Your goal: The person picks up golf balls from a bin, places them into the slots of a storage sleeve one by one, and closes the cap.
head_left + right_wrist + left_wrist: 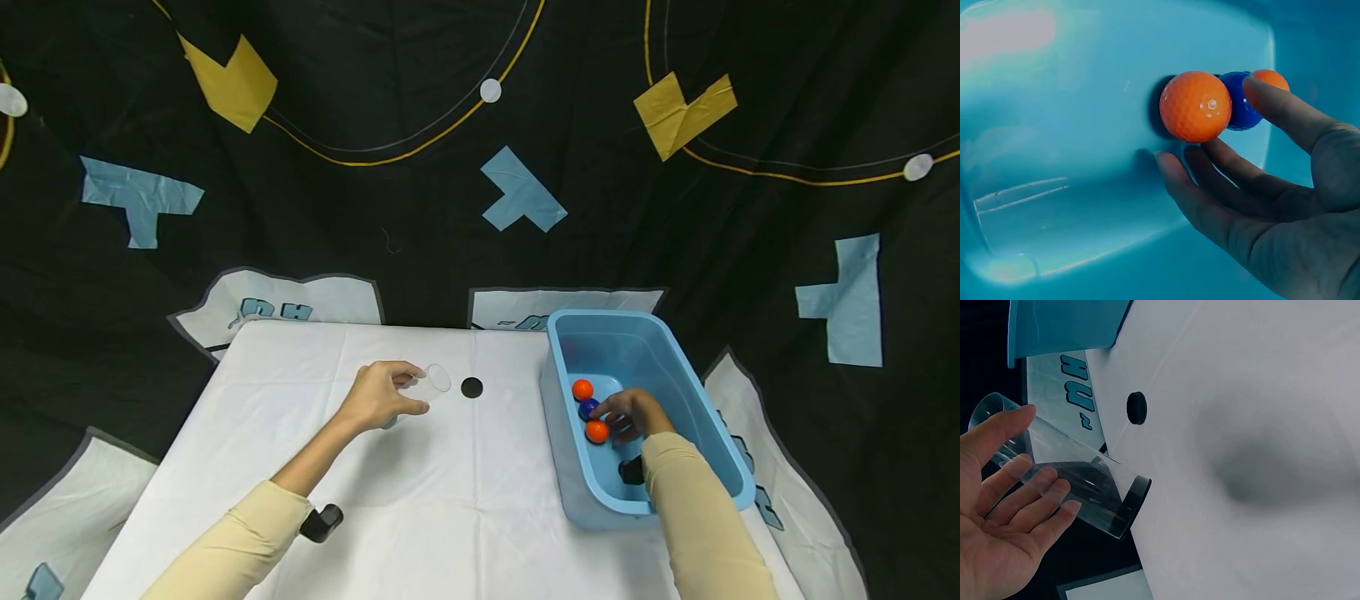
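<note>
Gripping the clear cup (1088, 478) between thumb and fingers, the left hand (381, 398) has it tilted above the white table (480, 475), near the black disc (472, 387). Over in the blue bin (558, 442), the right hand (636, 412) has thumb and fingers spread apart beside three balls in a row: a near orange ball (1195, 106), a blue ball (1237, 103) partly behind the thumb, a far orange ball (1272, 79); whether it touches any, I cannot tell.
</note>
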{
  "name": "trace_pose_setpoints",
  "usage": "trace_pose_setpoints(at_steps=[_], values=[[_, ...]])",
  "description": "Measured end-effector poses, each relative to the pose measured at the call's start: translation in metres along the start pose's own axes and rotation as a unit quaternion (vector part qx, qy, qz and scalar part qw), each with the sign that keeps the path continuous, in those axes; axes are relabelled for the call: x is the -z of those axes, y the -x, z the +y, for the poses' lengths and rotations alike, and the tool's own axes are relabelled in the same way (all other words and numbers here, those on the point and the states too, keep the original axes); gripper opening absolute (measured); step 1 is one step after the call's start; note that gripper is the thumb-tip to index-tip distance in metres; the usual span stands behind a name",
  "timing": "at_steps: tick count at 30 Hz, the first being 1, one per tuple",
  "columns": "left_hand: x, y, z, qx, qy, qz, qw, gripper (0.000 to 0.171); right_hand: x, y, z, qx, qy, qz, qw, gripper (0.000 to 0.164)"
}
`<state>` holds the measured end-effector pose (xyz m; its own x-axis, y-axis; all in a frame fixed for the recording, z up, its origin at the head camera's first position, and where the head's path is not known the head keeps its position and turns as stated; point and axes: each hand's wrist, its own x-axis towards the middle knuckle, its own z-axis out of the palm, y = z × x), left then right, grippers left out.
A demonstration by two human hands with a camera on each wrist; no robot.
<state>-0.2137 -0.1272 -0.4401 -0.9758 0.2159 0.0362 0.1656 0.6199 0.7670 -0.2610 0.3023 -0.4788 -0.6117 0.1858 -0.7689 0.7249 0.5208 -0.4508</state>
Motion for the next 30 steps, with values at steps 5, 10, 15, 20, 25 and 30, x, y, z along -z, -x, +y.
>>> trace_pose_setpoints(at_steps=[5,10,15,20,25,30], values=[[0.0,0.0,0.0,0.0,0.0,-0.002,1.0,0.044,-0.001,-0.002,0.002,-0.004,-0.004,-0.015,1.0,0.049],[-0.001,-0.001,-0.001,-0.002,-0.003,-0.001,1.0,0.044,-0.003,-0.002,0.001,-0.002,-0.005,-0.019,1.0,0.044],[-0.002,-0.002,-0.001,0.001,-0.005,-0.001,1.0,0.046,-0.005,0.0,0.0,-0.003,-0.002,-0.021,1.0,0.041],[-0.003,-0.002,-0.002,0.002,-0.008,-0.001,1.0,0.045,-0.009,0.004,0.0,0.004,-0.028,-0.021,0.999,0.033],[-0.003,-0.002,-0.001,-0.001,-0.008,0.001,1.0,0.044,-0.006,0.003,0.001,0.011,-0.026,-0.031,0.999,0.034],[-0.003,-0.002,0.0,0.0,-0.011,0.003,0.9999,0.044,0.001,-0.001,0.002,0.011,0.003,-0.043,0.999,0.042]])
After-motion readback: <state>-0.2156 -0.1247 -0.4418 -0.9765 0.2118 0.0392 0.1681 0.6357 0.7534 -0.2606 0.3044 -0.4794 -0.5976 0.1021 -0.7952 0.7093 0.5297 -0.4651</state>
